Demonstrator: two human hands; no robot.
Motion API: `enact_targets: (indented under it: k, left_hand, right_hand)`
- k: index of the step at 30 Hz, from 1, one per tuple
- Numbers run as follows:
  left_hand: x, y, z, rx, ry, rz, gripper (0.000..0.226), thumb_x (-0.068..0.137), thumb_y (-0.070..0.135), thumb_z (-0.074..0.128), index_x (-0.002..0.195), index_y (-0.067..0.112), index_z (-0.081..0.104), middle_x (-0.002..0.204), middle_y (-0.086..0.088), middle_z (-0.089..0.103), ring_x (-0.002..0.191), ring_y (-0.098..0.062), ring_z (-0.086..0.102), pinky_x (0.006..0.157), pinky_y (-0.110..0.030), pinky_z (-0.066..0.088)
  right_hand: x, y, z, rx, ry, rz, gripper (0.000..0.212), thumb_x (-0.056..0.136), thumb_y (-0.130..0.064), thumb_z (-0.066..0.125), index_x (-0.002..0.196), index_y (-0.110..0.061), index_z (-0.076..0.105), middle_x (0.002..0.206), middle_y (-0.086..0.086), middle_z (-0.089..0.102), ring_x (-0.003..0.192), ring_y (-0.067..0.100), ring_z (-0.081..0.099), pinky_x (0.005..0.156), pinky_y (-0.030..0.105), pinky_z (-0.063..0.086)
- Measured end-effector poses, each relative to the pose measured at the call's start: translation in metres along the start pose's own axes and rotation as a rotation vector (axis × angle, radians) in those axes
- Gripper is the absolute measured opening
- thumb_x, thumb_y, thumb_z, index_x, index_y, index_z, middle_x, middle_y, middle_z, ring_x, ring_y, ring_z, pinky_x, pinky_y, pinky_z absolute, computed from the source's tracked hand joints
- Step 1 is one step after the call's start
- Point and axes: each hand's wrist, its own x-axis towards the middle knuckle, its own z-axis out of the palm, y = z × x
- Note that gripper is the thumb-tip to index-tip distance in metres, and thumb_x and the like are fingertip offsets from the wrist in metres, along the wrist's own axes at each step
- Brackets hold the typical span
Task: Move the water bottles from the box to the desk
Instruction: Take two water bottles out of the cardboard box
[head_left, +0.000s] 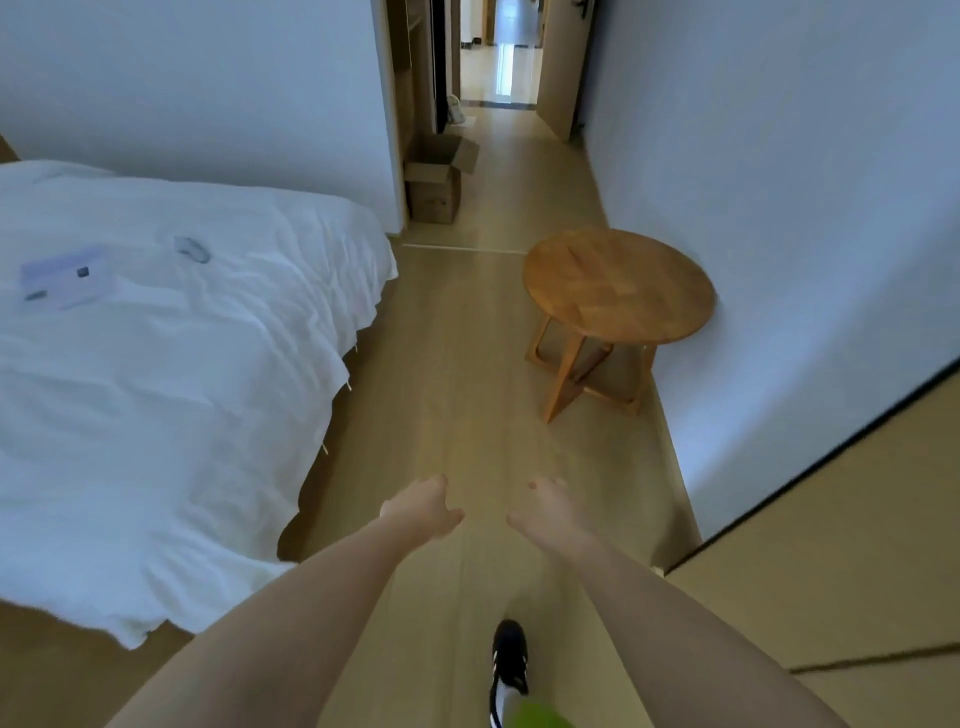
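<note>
A view from a head-worn camera looks down a narrow bedroom toward a hallway. Two bare forearms reach forward from the bottom of the frame over a light wood floor (457, 415). The left hand (423, 506) and the right hand (550, 514) hover side by side, near each other but not touching, each with a loose, relaxed grip that holds nothing; the fingers are slightly blurred. Far ahead, well apart from the hands, an open cardboard box (439, 176) sits on the floor against the corner of the left wall, its flaps raised; what lies inside it cannot be made out, and no water bottles show. Between the hands and the box, on the right, a round wooden bench (618, 286) stands just beside the right wall on crossed wooden legs. On the left, a bed (171, 374) covered in a rumpled white sheet fills much of the frame, with a pale flat card or paper (67, 278) and a small greyish looped object (192, 249) lying on it. Below the arms, one black shoe with white stripes (509, 657) is planted on the floor.
</note>
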Motion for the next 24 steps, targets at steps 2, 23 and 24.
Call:
enact_targets:
  k: [2, 23, 24]
  left_hand:
    - [0.046, 0.016, -0.034, 0.015, -0.001, -0.005, 0.058, 0.091, 0.046, 0.051, 0.139, 0.016, 0.038, 0.136, -0.007, 0.049, 0.121, -0.025, 0.051, 0.099, -0.041, 0.045]
    - [0.499, 0.013, -0.343, -0.029, -0.029, 0.017, 0.035, 0.092, 0.031, 0.055, 0.124, 0.017, 0.050, 0.114, -0.001, 0.057, 0.103, -0.019, 0.058, 0.094, -0.037, 0.050]
    - [0.521, 0.013, -0.362, -0.027, -0.026, 0.023, 0.034, 0.092, 0.030, 0.055, 0.123, 0.018, 0.050, 0.113, 0.000, 0.057, 0.102, -0.018, 0.058, 0.094, -0.037, 0.050]
  right_hand:
    - [0.054, -0.009, -0.031, -0.076, -0.003, -0.025, 0.062, 0.086, -0.049, 0.062, 0.137, -0.016, 0.045, 0.136, 0.005, 0.048, 0.125, 0.025, 0.048, 0.100, 0.039, 0.045]
    - [0.535, -0.183, -0.222, -0.167, -0.028, -0.001, 0.058, 0.090, -0.050, 0.054, 0.136, -0.017, 0.042, 0.132, 0.006, 0.045, 0.122, 0.027, 0.044, 0.092, 0.041, 0.045]
    - [0.556, -0.194, -0.232, -0.158, -0.027, 0.004, 0.058, 0.090, -0.050, 0.054, 0.136, -0.017, 0.042, 0.133, 0.006, 0.045, 0.122, 0.027, 0.044, 0.093, 0.041, 0.045]
